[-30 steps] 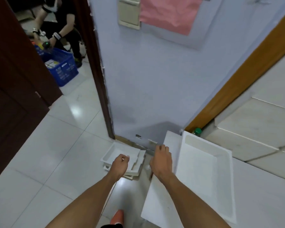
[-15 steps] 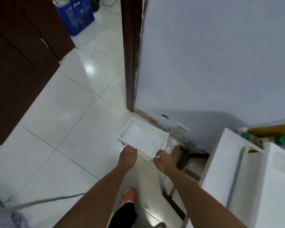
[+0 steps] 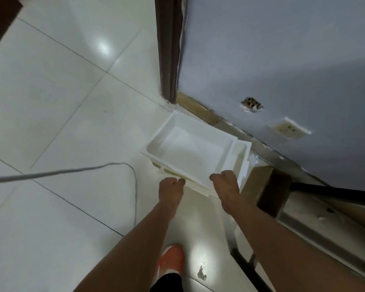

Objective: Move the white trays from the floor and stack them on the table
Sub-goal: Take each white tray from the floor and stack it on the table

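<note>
A stack of white trays (image 3: 190, 150) lies on the tiled floor against the foot of the blue-grey wall, the top tray sitting askew on the ones below. My right hand (image 3: 227, 183) curls over the near right rim of the top tray. My left hand (image 3: 170, 186) is closed at the near edge of the stack, touching the rim a little lower down. Both forearms reach down from the bottom of the view. The table is out of view.
A dark door frame (image 3: 169, 49) stands just left of the wall. A grey cable (image 3: 72, 170) loops over the floor tiles to the left. A brown box (image 3: 268, 186) and black metal bars (image 3: 333, 191) crowd the right. My orange shoe (image 3: 171, 260) is below.
I have bent down from the table towards the floor. Both hands dropped onto the near edge of the tray stack and closed there. The tray on the table left the view.
</note>
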A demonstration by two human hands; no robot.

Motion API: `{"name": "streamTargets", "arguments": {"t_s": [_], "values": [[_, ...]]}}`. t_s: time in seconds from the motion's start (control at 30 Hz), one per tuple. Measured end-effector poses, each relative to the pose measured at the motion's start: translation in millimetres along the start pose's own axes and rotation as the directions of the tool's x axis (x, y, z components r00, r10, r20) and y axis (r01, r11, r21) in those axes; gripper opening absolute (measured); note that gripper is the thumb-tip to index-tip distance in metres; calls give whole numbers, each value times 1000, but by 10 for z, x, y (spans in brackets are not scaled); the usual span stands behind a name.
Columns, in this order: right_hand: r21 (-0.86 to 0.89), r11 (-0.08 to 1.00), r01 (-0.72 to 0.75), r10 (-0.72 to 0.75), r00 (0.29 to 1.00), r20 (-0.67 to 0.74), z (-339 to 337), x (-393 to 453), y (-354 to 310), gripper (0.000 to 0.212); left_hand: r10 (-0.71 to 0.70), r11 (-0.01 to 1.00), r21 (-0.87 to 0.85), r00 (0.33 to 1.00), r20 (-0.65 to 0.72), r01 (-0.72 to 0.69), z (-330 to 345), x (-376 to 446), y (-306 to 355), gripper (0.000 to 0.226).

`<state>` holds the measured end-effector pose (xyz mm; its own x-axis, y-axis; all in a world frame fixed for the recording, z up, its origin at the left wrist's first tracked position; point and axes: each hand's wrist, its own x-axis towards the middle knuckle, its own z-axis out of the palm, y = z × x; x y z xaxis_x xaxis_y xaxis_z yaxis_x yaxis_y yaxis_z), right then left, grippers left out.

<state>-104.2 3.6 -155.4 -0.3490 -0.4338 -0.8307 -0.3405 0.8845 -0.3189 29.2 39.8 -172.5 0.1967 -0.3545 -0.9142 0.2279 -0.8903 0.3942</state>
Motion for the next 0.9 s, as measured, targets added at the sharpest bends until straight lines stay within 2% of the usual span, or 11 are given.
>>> {"name": "streamTargets", "arguments": {"t_s": [0.1,0.17,0.23,0.33,0.43,0.6,0.83,0.9], "values": [[114,991,-62,66,997,-27,127,395,140,71,-29,987,-156,1000,12,30,242,337,-113,10],[186,978,-92,100,994,-33,180,548,203,72,-70,972,-223,997,16,71,349,461,-152,19],[219,971,-99,110,993,-38,182,638,248,60,-82,962,-257,996,40,90,412,501,-156,28],[242,968,-67,83,995,-56,89,602,236,19,-58,962,-266,998,40,67,418,415,-95,31],[326,941,-91,78,995,54,-83,392,91,18,-40,956,-293,999,-33,29,376,214,60,18],[405,912,-69,43,996,74,-334,-38,-316,47,14,937,-346,997,-70,-37,240,-302,435,4],[354,935,22,22,993,-118,-1090,-1011,-812,66,171,947,-237,966,-195,-215,-156,-1561,872,13],[340,938,74,-9,982,-189,-1450,-1410,-942,69,227,942,-209,957,-182,-264,-294,-2017,1001,15]]}}
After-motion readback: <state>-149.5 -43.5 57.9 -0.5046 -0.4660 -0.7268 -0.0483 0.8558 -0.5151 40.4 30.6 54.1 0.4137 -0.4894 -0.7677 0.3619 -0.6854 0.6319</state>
